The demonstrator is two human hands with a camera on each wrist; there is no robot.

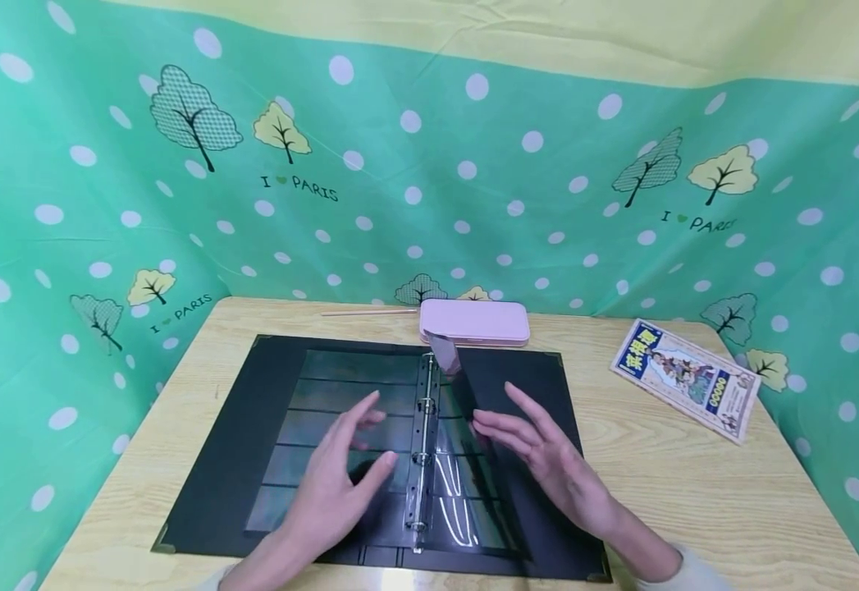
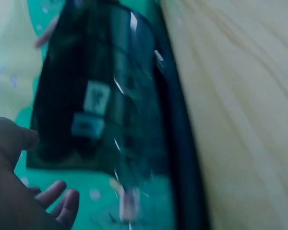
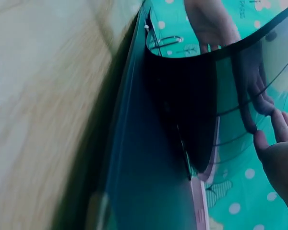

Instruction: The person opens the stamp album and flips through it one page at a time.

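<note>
A black ring binder (image 1: pixel 222 451) lies spread out on the table, with dark pocket pages (image 1: pixel 355 427) on its metal rings (image 1: pixel 423 460). One clear-and-black page (image 2: pixel 101 158) stands curved up from the rings, between the two hands. My right hand (image 1: pixel 562 468) is at its right side; in the right wrist view the thumb and fingertips (image 3: pixel 261 141) touch the page's glossy face, which mirrors them. My left hand (image 1: pixel 333 484) hovers over the left pages, fingers spread and holding nothing; in the left wrist view its thumb is close beside the raised page.
Behind the binder, a pink case (image 1: pixel 473 320) stands at the table's back edge, with a thin stick (image 1: pixel 370 312) to its left. A printed packet (image 1: pixel 687 377) lies at the right on the wooden table (image 1: pixel 651 484). Green patterned cloth (image 1: pixel 399 205) hangs around the back and sides.
</note>
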